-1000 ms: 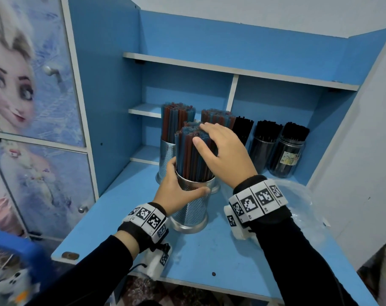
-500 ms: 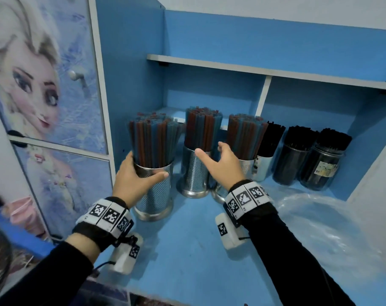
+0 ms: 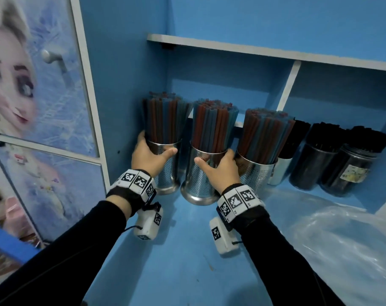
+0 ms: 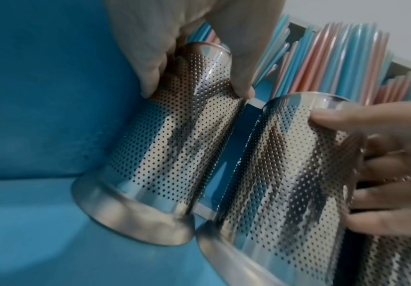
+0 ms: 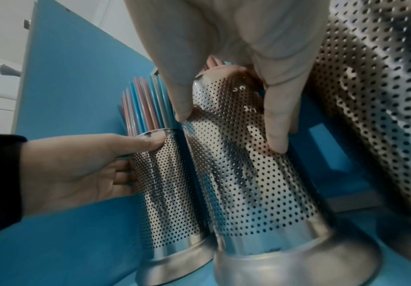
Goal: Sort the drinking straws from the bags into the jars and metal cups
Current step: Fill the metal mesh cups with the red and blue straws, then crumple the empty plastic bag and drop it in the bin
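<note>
My left hand (image 3: 149, 159) wraps the left metal cup (image 3: 168, 173) of straws (image 3: 163, 120); my right hand (image 3: 220, 171) grips the middle cup (image 3: 196, 184), both standing on the worktop (image 3: 187, 261).

Left grip (image 3: 151, 156) curled; right grip (image 3: 218, 168) curled; arms extended.

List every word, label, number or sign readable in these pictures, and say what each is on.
No text can be read.
Label on the right-hand jar: printed, too blurred to read.
Wristband markers: black-and-white square codes, no letters.
Cabinet door: cartoon picture, no words visible.
</note>
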A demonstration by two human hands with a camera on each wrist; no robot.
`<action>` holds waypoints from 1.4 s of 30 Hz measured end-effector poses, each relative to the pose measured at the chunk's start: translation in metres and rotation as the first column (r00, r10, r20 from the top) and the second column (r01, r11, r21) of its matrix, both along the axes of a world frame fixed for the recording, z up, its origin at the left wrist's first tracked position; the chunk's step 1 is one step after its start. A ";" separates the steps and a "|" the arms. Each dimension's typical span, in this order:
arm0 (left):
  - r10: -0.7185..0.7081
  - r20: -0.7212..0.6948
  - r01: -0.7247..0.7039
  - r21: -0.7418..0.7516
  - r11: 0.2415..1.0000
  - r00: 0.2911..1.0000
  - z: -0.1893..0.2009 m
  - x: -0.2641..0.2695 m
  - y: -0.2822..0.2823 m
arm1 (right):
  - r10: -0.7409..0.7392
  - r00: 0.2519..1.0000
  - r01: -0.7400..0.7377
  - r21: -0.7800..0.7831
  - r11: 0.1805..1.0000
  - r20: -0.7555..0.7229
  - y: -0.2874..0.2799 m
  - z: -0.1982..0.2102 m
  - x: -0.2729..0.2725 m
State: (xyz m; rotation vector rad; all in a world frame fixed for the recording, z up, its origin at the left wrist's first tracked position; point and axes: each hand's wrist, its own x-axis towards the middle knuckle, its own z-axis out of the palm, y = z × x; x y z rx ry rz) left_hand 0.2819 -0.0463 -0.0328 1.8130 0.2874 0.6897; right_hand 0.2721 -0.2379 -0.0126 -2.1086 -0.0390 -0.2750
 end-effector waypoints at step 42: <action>-0.813 -0.301 0.828 0.445 0.341 0.498 0.001 -0.110 -0.315 | -0.288 0.816 0.218 -0.194 0.956 -0.501 -0.356 -0.035 -0.177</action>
